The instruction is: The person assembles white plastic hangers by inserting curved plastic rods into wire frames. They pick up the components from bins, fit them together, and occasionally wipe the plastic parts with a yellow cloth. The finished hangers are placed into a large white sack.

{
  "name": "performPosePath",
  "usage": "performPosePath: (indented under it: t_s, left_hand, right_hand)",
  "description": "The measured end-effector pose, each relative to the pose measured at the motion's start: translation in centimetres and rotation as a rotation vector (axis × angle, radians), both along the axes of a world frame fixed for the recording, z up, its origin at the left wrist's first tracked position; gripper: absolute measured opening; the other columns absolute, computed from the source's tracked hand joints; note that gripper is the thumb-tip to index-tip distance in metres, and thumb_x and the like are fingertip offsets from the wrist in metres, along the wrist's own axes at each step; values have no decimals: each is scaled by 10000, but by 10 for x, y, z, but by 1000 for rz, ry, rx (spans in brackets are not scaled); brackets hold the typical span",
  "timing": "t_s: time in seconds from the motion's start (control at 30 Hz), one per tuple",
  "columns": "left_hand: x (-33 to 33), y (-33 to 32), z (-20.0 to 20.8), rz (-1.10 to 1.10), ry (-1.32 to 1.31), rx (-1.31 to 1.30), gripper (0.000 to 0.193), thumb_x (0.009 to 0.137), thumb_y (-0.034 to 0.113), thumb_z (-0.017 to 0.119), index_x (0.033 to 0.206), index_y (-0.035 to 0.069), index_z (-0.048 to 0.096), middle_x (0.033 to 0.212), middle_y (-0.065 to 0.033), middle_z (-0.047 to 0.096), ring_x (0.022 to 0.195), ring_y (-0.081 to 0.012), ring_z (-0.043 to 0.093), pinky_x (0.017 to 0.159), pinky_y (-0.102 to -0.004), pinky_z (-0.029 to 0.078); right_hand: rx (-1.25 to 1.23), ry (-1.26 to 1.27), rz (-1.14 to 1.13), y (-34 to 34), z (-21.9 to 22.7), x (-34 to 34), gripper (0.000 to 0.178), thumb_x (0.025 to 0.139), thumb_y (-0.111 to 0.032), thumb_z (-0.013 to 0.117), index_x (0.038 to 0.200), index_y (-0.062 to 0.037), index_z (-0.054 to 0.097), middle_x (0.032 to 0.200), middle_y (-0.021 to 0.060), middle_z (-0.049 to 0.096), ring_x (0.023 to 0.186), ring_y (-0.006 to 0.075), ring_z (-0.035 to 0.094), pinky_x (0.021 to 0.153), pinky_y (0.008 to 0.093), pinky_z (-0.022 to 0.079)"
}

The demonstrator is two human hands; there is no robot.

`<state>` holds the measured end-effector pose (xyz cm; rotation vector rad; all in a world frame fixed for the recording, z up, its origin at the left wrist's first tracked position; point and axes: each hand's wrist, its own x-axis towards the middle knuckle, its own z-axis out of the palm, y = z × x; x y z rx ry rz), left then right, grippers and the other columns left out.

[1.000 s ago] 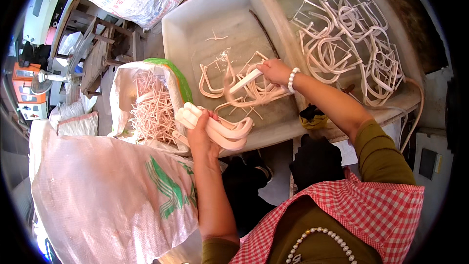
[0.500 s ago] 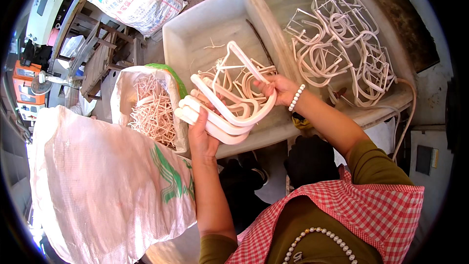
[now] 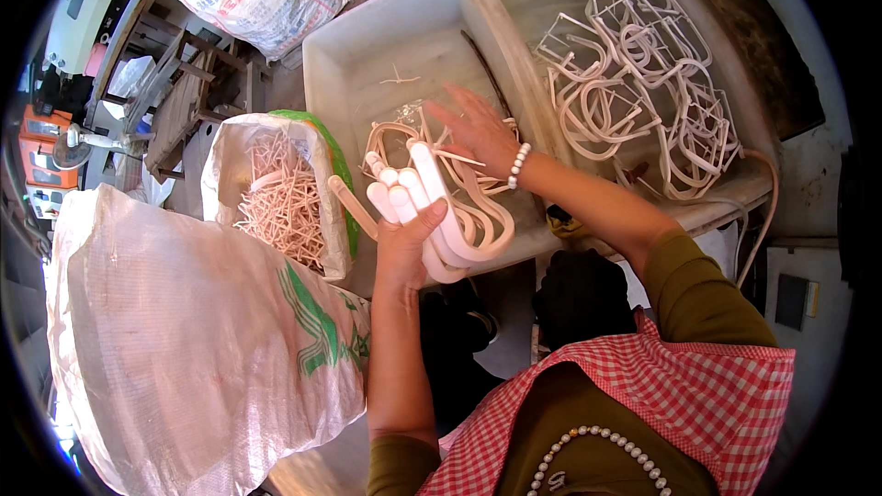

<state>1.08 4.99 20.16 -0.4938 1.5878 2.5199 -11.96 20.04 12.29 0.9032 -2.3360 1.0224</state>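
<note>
My left hand (image 3: 401,243) is closed round a stack of several pale pink, U-shaped plastic handles (image 3: 452,225), their rounded ends side by side. My right hand (image 3: 481,136) is over the grey-white tub (image 3: 335,46), fingers stretched out and slightly blurred. A thin pale stick (image 3: 464,160) shows just below its palm; whether the hand touches it, I cannot make out. More curved pale pieces (image 3: 386,133) lie in the tub behind the stack. Part of them is hidden by my hands.
A second tub on the right holds a tangled heap of curved pale pieces (image 3: 634,83) with thin sticks attached. To the left, an open sack (image 3: 335,184) contains many thin sticks (image 3: 280,220). A large white sack (image 3: 202,331) bulges nearer me. A hose (image 3: 767,211) hangs over the right tub's edge.
My right hand has let go of the uppermost handle and moved up and left, its fingers now extended. The handles in my left hand are now stacked closer together, and the triangular stick frame no longer stands above them.
</note>
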Motion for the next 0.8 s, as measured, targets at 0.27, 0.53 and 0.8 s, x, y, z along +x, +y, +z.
performPosePath:
  t_s: [0.27, 0.53, 0.8]
  left_hand:
    - [2, 0, 1, -22, 24, -23, 392, 751, 46, 755, 1101, 50, 580, 981, -37, 624, 861, -156, 607, 774, -308, 505]
    - [10, -2, -1, -113, 51, -173, 381, 732, 10, 752, 1072, 58, 586, 980, -27, 617, 898, -138, 593, 789, -297, 494]
    - [3, 5, -8, -133, 27, -145, 431, 751, 9, 733, 1125, 69, 530, 1000, -19, 597, 889, -127, 590, 798, -299, 497]
  right_hand:
    - [-83, -475, 11, -17, -20, -35, 109, 867, -125, 496, 790, -93, 567, 645, 66, 568, 619, 264, 575, 633, 469, 481]
    - [-1516, -1520, 372, 18, 11, -103, 143, 939, -199, 475, 905, -61, 495, 538, -35, 326, 454, 115, 293, 538, 325, 404]
    - [-3, -346, 553, -133, 134, -95, 700, 876, -489, 553, 1304, 42, 395, 945, 140, 654, 792, 235, 619, 808, 348, 500]
